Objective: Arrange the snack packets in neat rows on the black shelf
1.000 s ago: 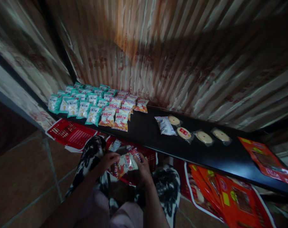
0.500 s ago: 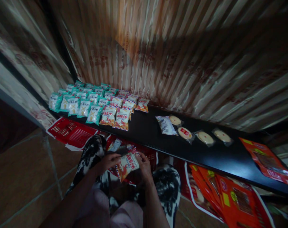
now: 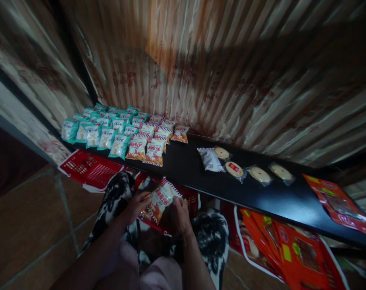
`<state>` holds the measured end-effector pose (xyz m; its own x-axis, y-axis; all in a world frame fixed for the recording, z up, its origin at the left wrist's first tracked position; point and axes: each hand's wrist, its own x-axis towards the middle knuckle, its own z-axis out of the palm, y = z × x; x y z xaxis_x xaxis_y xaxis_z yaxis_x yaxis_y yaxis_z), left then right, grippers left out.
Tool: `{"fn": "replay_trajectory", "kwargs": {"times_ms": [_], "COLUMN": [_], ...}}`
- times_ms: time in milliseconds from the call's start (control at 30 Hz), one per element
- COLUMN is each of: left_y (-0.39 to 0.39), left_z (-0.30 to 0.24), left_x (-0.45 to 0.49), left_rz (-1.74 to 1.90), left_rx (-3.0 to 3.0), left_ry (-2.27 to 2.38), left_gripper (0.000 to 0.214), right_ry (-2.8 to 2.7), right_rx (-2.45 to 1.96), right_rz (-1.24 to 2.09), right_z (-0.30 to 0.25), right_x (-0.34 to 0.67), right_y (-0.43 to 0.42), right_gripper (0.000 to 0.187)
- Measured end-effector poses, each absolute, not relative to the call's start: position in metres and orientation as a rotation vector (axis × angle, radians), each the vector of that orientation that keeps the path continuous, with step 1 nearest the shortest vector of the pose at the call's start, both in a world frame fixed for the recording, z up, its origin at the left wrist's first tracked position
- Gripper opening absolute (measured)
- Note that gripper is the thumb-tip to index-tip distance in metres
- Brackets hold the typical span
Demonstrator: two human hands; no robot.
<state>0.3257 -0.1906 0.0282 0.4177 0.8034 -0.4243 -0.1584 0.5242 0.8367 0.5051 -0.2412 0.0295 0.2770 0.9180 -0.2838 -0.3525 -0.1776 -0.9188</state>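
Both my hands hold an orange and white snack packet point(image 3: 161, 198) just below the front edge of a black shelf point(image 3: 189, 169). My left hand point(image 3: 135, 206) grips its left side and my right hand point(image 3: 179, 213) grips its lower right side. Under the packet a red basket point(image 3: 191, 201) with more packets rests near my knees. On the shelf's left end lie rows of teal packets point(image 3: 106, 131) and orange packets point(image 3: 151, 141).
Several clear-wrapped round cakes point(image 3: 259, 174) and a white packet point(image 3: 209, 159) lie mid-shelf. An orange bag point(image 3: 336, 201) lies at the shelf's right end, more orange bags point(image 3: 288, 249) below it. A red basket point(image 3: 87, 169) sits on the tiled floor. A corrugated wall backs the shelf.
The packet has risen a little toward the shelf edge and tilted upright. My hands followed it upward.
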Motion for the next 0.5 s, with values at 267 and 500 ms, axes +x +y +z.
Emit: {"fn": "replay_trajectory", "kwargs": {"times_ms": [267,500], "left_y": [-0.198,-0.201], "left_z": [0.038,0.039], "left_x": [0.344,0.349], "left_rz": [0.796,0.854], "left_rx": [0.68,0.756], "left_ry": [0.962,1.027], "left_gripper": [0.054,0.053], "right_ry": [-0.683,-0.692], "right_rx": [-1.096,-1.06], "right_rz": [1.443,1.445], "right_z": [0.035,0.038], "right_x": [0.497,0.498], "right_y": [-0.245,-0.244], "right_gripper": [0.06,0.049]}}
